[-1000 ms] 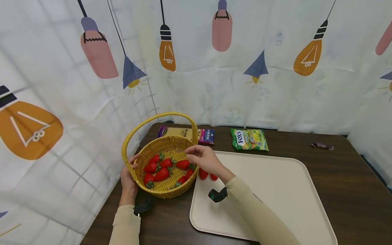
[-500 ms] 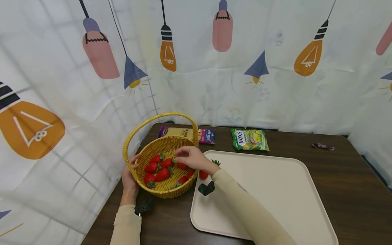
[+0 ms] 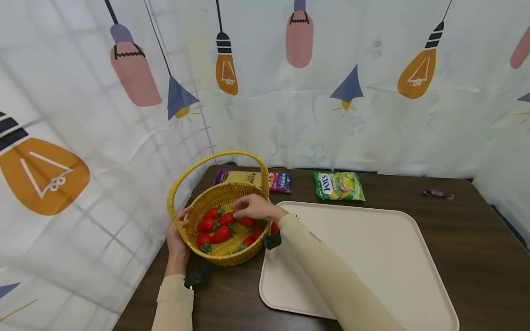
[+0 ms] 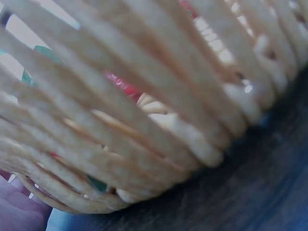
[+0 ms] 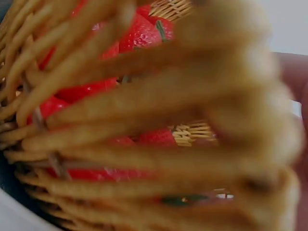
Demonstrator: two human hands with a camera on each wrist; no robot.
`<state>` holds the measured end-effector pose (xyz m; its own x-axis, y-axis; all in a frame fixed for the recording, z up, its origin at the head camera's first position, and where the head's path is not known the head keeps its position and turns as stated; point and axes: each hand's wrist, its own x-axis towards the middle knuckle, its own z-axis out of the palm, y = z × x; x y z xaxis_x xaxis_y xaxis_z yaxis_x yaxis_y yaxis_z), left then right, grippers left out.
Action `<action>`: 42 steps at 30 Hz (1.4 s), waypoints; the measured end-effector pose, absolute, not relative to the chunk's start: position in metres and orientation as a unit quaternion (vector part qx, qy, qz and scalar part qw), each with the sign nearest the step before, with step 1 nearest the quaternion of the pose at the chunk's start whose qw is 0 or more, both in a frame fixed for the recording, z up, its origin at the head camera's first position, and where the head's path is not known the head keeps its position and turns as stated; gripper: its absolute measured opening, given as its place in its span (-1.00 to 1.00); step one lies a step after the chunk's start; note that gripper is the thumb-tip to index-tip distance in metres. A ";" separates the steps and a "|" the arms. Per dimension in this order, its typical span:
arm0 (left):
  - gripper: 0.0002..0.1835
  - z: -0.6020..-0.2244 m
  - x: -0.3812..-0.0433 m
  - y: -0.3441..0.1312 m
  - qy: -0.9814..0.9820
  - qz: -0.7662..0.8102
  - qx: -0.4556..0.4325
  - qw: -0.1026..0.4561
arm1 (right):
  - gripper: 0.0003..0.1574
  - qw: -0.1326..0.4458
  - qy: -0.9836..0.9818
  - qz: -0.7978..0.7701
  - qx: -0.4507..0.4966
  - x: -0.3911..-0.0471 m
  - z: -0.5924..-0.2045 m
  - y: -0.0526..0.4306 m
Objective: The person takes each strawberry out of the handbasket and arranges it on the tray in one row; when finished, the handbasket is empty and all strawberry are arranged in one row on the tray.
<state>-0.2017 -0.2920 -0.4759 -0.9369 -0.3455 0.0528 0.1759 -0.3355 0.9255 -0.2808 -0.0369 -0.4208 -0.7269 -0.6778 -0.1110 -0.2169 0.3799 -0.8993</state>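
Right hand [image 3: 254, 207] moved leftward, grip unclear; left hand [image 3: 178, 241] holds basket [image 3: 225, 260], curtain [image 3: 269, 119] behind table [image 3: 232, 294].

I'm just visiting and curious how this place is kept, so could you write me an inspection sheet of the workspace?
Surface: dark table with a pale tray on it.
Job's things: yellow basket holding red strawberries; another strawberry partly hidden beside it.
Clutter: green FOX'S packet and small purple item beyond the tray; gold-and-purple packaging partly behind the basket.
Grips: left grip holds the basket's left side; right grip is at the strawberries, whether pinching one is unclear.
Cables: nothing seen.
Surroundings: white hangings printed with lamps.
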 end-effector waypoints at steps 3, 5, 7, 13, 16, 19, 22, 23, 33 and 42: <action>-0.53 -0.477 -0.202 -0.290 -0.558 -0.811 0.081 0.159 | -0.61 0.256 0.809 -0.436 -0.298 -0.281 -0.421 -0.038; -0.55 -0.478 -0.201 -0.290 -0.557 -0.810 0.085 0.162 | -0.64 0.267 0.809 -0.420 -0.313 -0.280 -0.420 -0.038; -0.56 -0.478 -0.201 -0.290 -0.558 -0.809 0.084 0.165 | -0.65 0.273 0.805 -0.415 -0.324 -0.280 -0.420 -0.039; -0.55 -0.474 -0.201 -0.290 -0.554 -0.812 0.089 0.161 | -0.64 0.326 0.771 -0.414 -0.359 -0.277 -0.417 -0.038; -0.55 -0.473 -0.200 -0.290 -0.553 -0.812 0.098 0.161 | -0.63 0.344 0.758 -0.407 -0.376 -0.277 -0.419 -0.039; -0.55 -0.473 -0.200 -0.290 -0.555 -0.811 0.094 0.160 | -0.61 0.349 0.756 -0.400 -0.384 -0.278 -0.421 -0.041; -0.55 -0.473 -0.200 -0.290 -0.558 -0.810 0.082 0.160 | -0.58 0.353 0.757 -0.385 -0.392 -0.278 -0.423 -0.042; -0.55 -0.473 -0.200 -0.290 -0.558 -0.810 0.079 0.160 | -0.57 0.354 0.757 -0.379 -0.396 -0.278 -0.423 -0.043; -0.53 -0.474 -0.202 -0.290 -0.563 -0.807 0.084 0.158 | -0.54 0.362 0.758 -0.349 -0.415 -0.273 -0.425 -0.046; -0.53 -0.473 -0.201 -0.291 -0.561 -0.809 0.080 0.156 | -0.66 0.345 0.746 -0.379 -0.425 -0.268 -0.423 -0.047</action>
